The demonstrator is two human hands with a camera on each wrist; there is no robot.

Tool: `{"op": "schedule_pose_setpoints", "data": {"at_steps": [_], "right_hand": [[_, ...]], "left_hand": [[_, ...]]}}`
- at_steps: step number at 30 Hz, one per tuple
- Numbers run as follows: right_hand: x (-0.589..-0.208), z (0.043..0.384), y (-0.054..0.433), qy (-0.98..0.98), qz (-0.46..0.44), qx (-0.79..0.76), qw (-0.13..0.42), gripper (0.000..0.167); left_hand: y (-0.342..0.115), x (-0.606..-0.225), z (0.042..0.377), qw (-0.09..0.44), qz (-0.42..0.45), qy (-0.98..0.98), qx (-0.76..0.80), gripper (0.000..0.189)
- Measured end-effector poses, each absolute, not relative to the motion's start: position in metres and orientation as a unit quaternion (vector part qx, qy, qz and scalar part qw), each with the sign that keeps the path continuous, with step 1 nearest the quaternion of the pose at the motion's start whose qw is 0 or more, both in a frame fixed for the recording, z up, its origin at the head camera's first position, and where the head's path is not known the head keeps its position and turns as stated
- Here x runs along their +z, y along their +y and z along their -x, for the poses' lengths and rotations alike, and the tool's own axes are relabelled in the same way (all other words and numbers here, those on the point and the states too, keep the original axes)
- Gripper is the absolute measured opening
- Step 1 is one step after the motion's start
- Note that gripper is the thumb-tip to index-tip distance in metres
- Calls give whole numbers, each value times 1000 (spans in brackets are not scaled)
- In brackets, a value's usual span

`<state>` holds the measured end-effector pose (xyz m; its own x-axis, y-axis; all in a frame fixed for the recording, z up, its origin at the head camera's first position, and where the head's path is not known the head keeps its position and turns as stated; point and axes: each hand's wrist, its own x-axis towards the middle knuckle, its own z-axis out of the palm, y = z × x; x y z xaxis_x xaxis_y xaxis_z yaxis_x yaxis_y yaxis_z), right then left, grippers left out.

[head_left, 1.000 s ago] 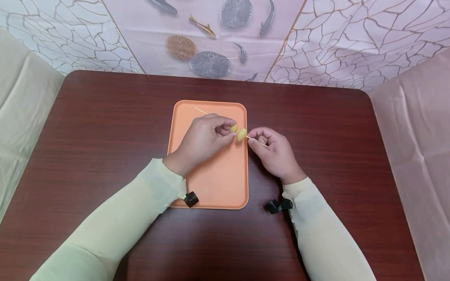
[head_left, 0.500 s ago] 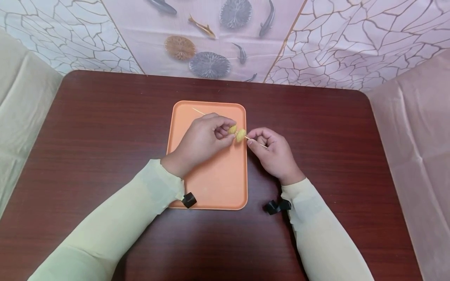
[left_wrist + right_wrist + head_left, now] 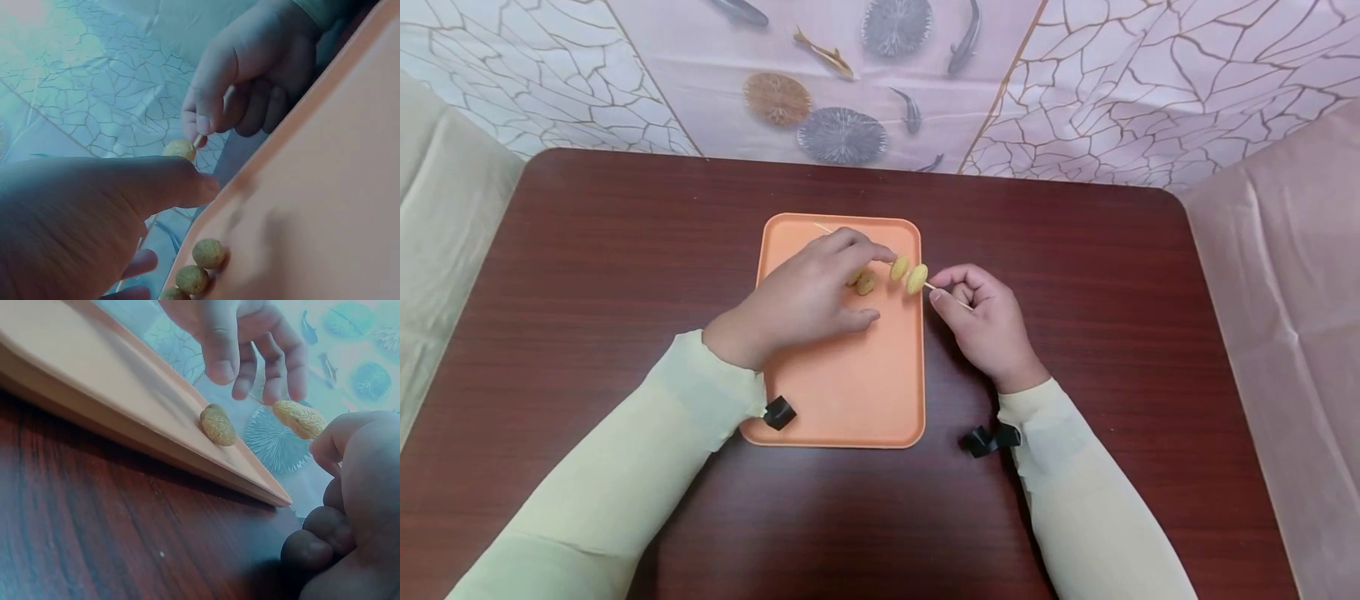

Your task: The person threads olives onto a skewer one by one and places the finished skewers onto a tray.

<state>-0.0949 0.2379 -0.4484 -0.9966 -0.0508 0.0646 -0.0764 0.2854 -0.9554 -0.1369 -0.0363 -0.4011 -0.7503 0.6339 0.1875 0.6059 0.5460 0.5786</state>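
My right hand [image 3: 988, 329] pinches the near end of a thin wooden skewer [image 3: 929, 286] between thumb and forefinger. Threaded on it are two yellow, wrinkled, oblong food pieces, a nearer piece [image 3: 917, 279] and a farther piece [image 3: 899, 267]. My left hand [image 3: 805, 292] spreads over the tray, thumb well apart from the fingers, its forefinger tip right by the farther piece. Behind that hand the skewer's far tip shows. Several loose pieces [image 3: 208, 253] lie in a row in the orange tray [image 3: 857, 400], partly hidden by the left hand in the head view.
The tray rests on a dark red-brown wooden table [image 3: 1075, 250]. Patterned cloth [image 3: 1112, 92] hangs behind it, with plain cloth on both sides. A black wrist mount [image 3: 780, 412] sits at the left cuff, another black mount [image 3: 981, 442] at the right.
My left thumb has come off the skewered piece, and the hand has opened and moved left, uncovering loose pieces in the tray. The right hand keeps its pinch, barely moved.
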Motion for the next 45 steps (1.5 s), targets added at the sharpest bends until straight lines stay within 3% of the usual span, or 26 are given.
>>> {"op": "schedule_pose_setpoints", "data": {"at_steps": [9, 16, 29, 34, 38, 45], "right_hand": [[-453, 99, 239, -802, -42, 596, 24, 12], [-453, 99, 240, -801, -40, 597, 22, 12], [-453, 100, 237, -797, -49, 601, 23, 12], [-452, 100, 237, -794, -49, 606, 21, 13], [-451, 99, 237, -794, -47, 606, 21, 13], [-451, 97, 238, -798, -45, 600, 21, 13]], "left_hand": [[-37, -403, 144, 20, -346, 912, 221, 46], [-32, -407, 156, 21, -337, 931, 138, 16], [-36, -409, 161, 31, -341, 926, 162, 13], [-41, -405, 155, 47, -331, 910, 245, 35], [-41, -399, 148, 37, -325, 896, 302, 40], [-41, -397, 137, -7, -308, 861, 405, 30]]}}
